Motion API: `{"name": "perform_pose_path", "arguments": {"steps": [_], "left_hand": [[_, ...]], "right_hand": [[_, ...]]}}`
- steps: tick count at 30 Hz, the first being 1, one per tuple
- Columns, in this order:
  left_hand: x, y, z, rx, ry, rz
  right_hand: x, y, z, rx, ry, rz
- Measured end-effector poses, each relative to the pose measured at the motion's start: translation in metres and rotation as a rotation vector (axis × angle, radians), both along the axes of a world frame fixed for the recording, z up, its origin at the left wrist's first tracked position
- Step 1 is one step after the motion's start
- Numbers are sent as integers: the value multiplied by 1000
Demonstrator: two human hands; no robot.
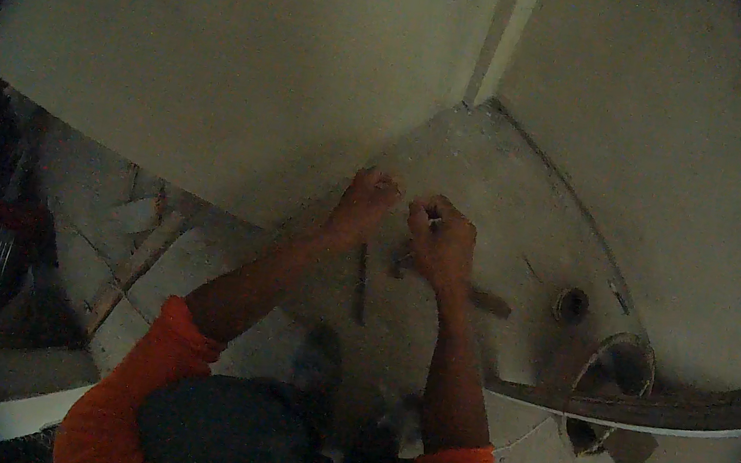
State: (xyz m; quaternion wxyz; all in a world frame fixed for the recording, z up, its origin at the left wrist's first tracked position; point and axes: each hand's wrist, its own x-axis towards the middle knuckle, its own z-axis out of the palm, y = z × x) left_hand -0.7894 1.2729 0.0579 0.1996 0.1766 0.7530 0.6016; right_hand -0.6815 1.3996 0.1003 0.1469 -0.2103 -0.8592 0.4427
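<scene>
Both of my hands are raised close together in front of me, over the dim floor near a wall corner. My left hand is closed, fingertips pressed together; whatever it may hold is too small and dark to name. Just to its right, my right hand is curled closed, with a small pale bit showing between thumb and fingers that I cannot make out. Below the hands, a thin dark rod lies on the floor. What looks like a hammer lies partly hidden behind my right wrist.
Pale panels rise on the left and right, meeting at the far corner. A roll and a bucket-like container stand at right, by a curved-looking board. Wooden sticks and clutter lie left.
</scene>
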Motion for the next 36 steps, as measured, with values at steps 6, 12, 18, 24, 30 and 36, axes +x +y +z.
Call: {"name": "perform_pose_path", "arguments": {"steps": [6,12,18,24,30,36], "left_hand": [[-7,-21,18,-78,344,-332],[-12,-34,46,-180,188,-391],[-15,-40,47,-215,335,-276],[-30,-54,41,-195,272,-141],[-34,-58,24,-149,226,-160],[-28,-58,18,-234,262,-134]], "right_hand": [[-5,9,14,19,3,195],[-6,17,25,-69,-58,312],[-6,17,20,-57,-74,325],[-14,13,18,-208,-152,286],[-16,13,11,-244,-112,280],[-17,11,4,-81,-64,278]]}}
